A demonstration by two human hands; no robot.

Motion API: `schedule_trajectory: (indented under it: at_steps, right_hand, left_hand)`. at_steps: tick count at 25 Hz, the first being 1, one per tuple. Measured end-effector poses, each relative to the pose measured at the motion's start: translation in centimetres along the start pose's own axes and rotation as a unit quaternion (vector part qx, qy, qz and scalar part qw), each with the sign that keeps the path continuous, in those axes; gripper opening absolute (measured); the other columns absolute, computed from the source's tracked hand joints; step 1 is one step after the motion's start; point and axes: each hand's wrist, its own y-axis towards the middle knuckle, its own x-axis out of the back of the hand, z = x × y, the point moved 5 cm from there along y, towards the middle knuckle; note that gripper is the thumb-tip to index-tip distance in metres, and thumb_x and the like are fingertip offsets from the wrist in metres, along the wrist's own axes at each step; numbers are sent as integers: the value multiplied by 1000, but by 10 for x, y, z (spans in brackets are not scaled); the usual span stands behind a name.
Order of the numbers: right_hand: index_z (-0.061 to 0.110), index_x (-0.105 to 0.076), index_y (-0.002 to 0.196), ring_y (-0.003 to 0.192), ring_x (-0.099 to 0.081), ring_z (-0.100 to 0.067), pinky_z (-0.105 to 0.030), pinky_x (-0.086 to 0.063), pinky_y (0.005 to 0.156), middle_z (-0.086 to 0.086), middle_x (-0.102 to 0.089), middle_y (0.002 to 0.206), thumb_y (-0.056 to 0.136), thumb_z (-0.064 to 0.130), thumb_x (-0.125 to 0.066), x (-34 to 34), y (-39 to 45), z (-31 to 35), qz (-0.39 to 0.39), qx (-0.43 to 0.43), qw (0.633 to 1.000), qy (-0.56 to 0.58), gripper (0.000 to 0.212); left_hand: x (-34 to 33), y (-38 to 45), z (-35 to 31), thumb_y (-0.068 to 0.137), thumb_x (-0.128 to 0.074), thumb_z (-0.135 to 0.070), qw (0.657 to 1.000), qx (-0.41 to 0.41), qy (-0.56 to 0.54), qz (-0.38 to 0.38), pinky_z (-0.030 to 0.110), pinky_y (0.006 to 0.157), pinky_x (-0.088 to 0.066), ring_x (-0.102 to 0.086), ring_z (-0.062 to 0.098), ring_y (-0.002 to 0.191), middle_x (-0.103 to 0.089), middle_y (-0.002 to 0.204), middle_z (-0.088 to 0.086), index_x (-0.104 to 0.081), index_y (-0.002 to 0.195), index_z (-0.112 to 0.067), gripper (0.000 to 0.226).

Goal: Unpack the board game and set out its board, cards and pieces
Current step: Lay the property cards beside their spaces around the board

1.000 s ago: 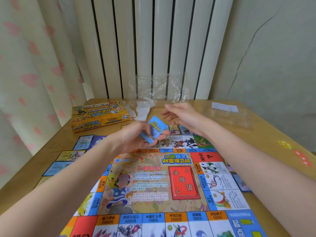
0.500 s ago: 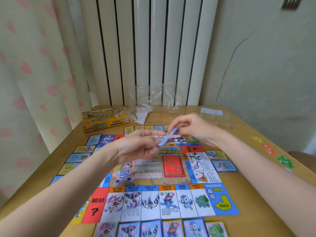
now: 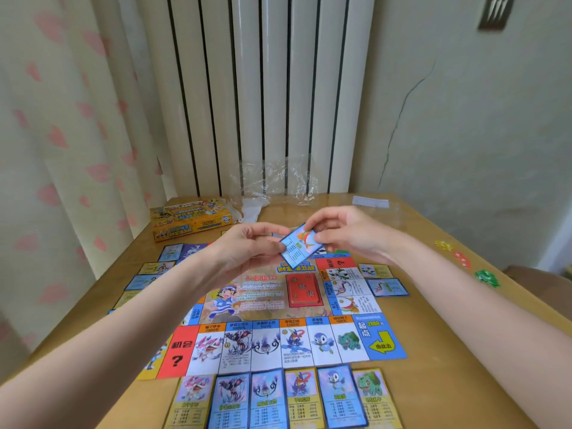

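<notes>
We pinch the blue card (image 3: pixel 299 249) in our right hand (image 3: pixel 349 235), its long axis tilting toward our left hand (image 3: pixel 247 255), which grips the deck, while the empty slot (image 3: pixel 393 308) beside the board (image 3: pixel 278 320) lies nearer our right.

"2000", "?" on board (image 3: pixel 340 305)

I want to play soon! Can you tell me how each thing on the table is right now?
Board: unfolded, flat on the table.
Box: lying flat at the far left.
Plastic wrap: crumpled, standing against the radiator.
Card: off the table, tilted, face up.
Right hand: pinches the card.
Left hand: fingers curled; its hold is unclear.
Card row: face up along the board's near edge.
</notes>
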Motion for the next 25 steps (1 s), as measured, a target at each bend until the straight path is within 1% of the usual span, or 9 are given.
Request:
schedule_trajectory:
  at_steps: [3, 6, 9, 12, 15, 17, 20, 23, 25]
  right_hand:
    - [12, -58, 98, 59, -56, -9, -19, -41, 52, -6, -64, 74, 85, -11, -55, 5, 2, 6, -61, 11, 997, 46, 26]
    - [11, -60, 97, 66, -60, -14, -20, -47, 57, -4, -66, 69, 83, -6, -60, 15, -1, 8, -99, 27, 987, 126, 22]
    - [5, -64, 94, 77, -65, -19, -24, -55, 70, -12, -68, 86, 82, 0, -62, 16, -12, -9, -61, -27, 990, 124, 13]
    - [-3, -61, 110, 88, -67, -24, -30, -58, 78, -17, -68, 102, 84, -1, -60, 31, -24, -32, -73, -58, 979, 179, 26]
    - [-1, -61, 109, 88, -67, -23, -29, -56, 82, -16, -69, 100, 84, -3, -59, 55, -36, -43, -103, -48, 969, 218, 25]
    - [3, -65, 99, 76, -65, -14, -15, -54, 70, -8, -69, 86, 85, 1, -61, 75, -50, -47, -128, -61, 983, 118, 15]
    - [6, -67, 99, 63, -54, -2, -3, -37, 49, 1, -62, 76, 86, 8, -64, 99, -71, -61, -72, -141, 955, -250, 14]
    - [16, -63, 91, 73, -56, -9, -12, -39, 59, 4, -64, 76, 81, 8, -70, 99, -80, -87, -19, -196, 941, -275, 15]
    - [22, -59, 79, 66, -56, -9, -20, -39, 64, 14, -63, 58, 75, 8, -75, 94, -76, -102, -31, -195, 951, -238, 21]
  left_hand:
    - [-2, 4, -2, 83, -59, 7, 999, -14, 14, -37, 20, 66, -58, -68, 13, 71, -69, 86, 11, -64, 86, -13, 20]
    - [-23, 10, 3, 79, -67, 3, 995, -18, 98, -12, 23, 73, -57, -68, 16, 73, -70, 82, 9, -60, 80, -10, 15]
    - [-55, 16, 15, 79, -69, 2, 992, -27, 123, -5, 17, 64, -56, -68, 7, 60, -69, 69, 4, -62, 83, -6, 11]
    - [-81, 23, 22, 81, -67, 0, 995, -47, 82, -37, 15, 59, -53, -66, 4, 55, -66, 63, 3, -57, 73, -7, 15]
    - [-100, 28, 26, 83, -66, -3, 989, -67, 129, 0, 15, 63, -53, -65, 5, 62, -67, 65, 1, -59, 73, -8, 13]
    - [-111, 30, 33, 84, -64, -5, 946, -78, 305, 73, 20, 77, -53, -66, 11, 80, -70, 84, 5, -68, 84, -8, 5]
    - [-113, 34, 41, 89, -56, -3, 883, -105, 449, 84, 26, 91, -50, -64, 17, 101, -69, 110, 6, -69, 105, -9, 21]
    - [-122, 37, 50, 92, -50, -6, 819, -136, 546, 111, 21, 89, -45, -58, 17, 113, -62, 124, 0, -65, 117, -16, 31]
    - [-131, 39, 61, 90, -49, -7, 763, -149, 612, 142, 25, 93, -44, -55, 17, 117, -59, 129, -1, -62, 122, -20, 37]
